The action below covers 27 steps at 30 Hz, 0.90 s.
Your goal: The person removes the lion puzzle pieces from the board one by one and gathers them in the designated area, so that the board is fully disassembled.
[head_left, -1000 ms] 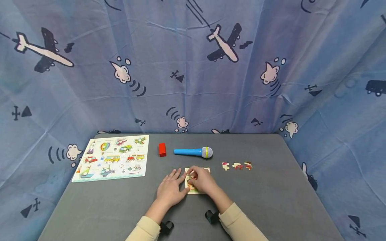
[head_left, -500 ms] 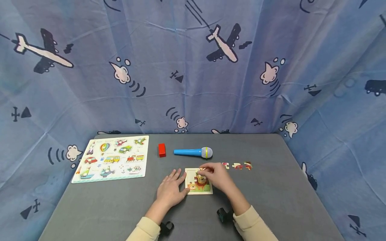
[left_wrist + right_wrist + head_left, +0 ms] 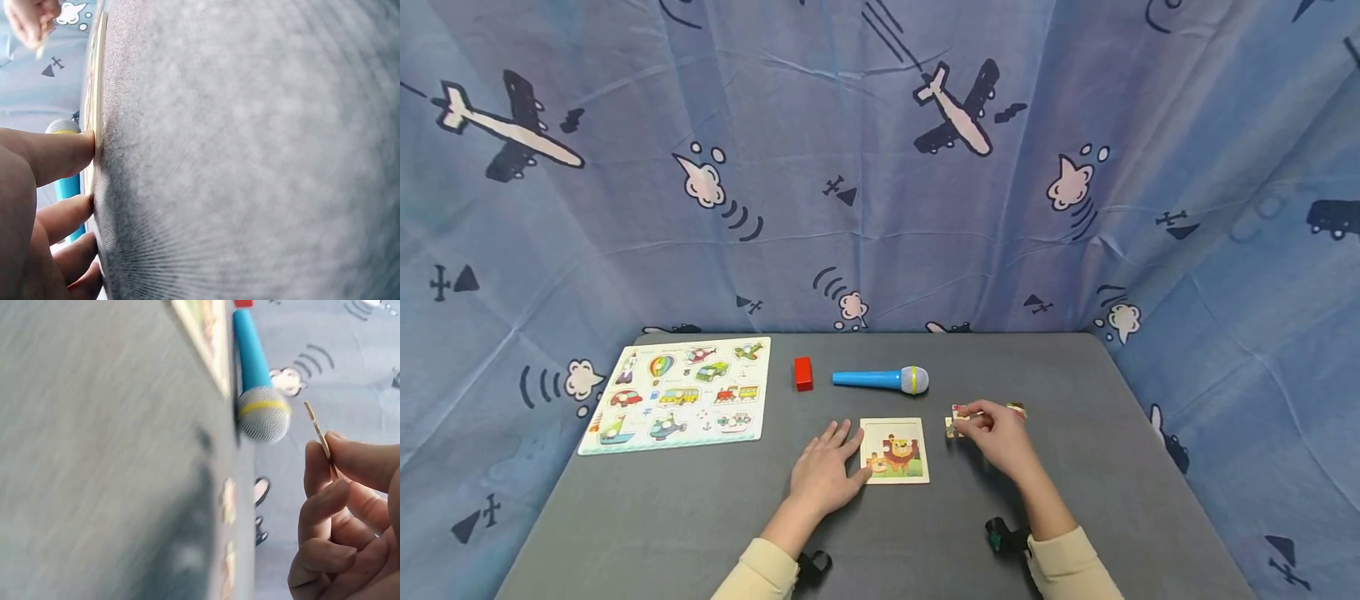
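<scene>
- Puzzle tray [image 3: 877, 432], square, pale-rimmed: flat on the table in front of the person, between the two hands; a lion and a smaller animal fill the lower part, bare wood showing above.
- Left hand [image 3: 826, 473]: palm down, fingers spread wide, set at the tray's left side; thumb touching its lower left corner, grasping nothing.
- Right hand [image 3: 1000, 437]: to the right of the tray, raised over the table; thumb and forefinger narrowed in a pinch, other fingers curled.
- Puzzle piece [image 3: 317, 430]: thin, pinched by the right hand, seen edge-on in the right wrist view; clear of the tabletop.
- Loose pieces [image 3: 1017, 409]: on the table right of the tray, partly hidden behind the right hand in the head view.
- Toy microphone [image 3: 868, 379]: blue handle, yellow ring, silver head; lying beyond the tray, head to the right.
- Red block [image 3: 803, 373]: just left of the microphone's handle end.
- Picture board [image 3: 706, 400]: white, printed with vehicles; far left of the table.
- Table [image 3: 1120, 500]: grey.
- Curtain [image 3: 820, 208]: blue, aeroplane-patterned, behind the table.
</scene>
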Tool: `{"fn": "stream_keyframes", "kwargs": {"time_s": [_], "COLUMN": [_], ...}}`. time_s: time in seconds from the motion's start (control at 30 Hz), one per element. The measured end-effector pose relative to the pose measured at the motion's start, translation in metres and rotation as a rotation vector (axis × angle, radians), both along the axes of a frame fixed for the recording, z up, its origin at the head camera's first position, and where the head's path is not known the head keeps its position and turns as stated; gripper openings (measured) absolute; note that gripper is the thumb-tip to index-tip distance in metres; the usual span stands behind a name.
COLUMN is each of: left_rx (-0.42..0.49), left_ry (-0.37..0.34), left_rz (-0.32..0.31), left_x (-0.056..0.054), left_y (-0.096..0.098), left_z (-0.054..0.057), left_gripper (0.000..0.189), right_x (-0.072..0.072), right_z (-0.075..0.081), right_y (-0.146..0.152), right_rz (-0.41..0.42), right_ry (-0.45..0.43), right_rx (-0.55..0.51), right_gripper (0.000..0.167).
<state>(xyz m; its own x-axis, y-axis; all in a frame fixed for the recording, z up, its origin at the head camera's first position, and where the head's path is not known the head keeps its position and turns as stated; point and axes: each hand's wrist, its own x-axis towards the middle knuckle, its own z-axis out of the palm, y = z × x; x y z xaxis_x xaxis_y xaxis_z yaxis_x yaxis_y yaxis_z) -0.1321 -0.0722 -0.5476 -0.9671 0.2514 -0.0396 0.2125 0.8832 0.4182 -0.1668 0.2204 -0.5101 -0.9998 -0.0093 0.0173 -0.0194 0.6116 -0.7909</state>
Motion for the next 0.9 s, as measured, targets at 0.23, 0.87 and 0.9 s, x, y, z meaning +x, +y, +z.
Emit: {"fn": "stream_keyframes", "kwargs": {"time_s": [0.23, 0.87, 0.9], "left_rx": [-0.007, 0.013, 0.011], "left_ry": [0.004, -0.01, -0.009], "left_rz": [0.009, 0.006, 0.006], "left_x": [0.0, 0.0, 0.0], "left_y": [-0.002, 0.001, 0.001], "left_z": [-0.001, 0.001, 0.001], "left_gripper": [0.066, 0.066, 0.067], "right_x": [-0.005, -0.007, -0.007], "right_z": [-0.021, -0.026, -0.024], "right_y": [0.015, 0.013, 0.012], "right_rz": [0.008, -0.059, -0.064], "right_ry": [-0.032, -0.04, -0.039], "right_rx": [0.075, 0.329, 0.32], "right_gripper": [0.013, 0.018, 0.018]}}
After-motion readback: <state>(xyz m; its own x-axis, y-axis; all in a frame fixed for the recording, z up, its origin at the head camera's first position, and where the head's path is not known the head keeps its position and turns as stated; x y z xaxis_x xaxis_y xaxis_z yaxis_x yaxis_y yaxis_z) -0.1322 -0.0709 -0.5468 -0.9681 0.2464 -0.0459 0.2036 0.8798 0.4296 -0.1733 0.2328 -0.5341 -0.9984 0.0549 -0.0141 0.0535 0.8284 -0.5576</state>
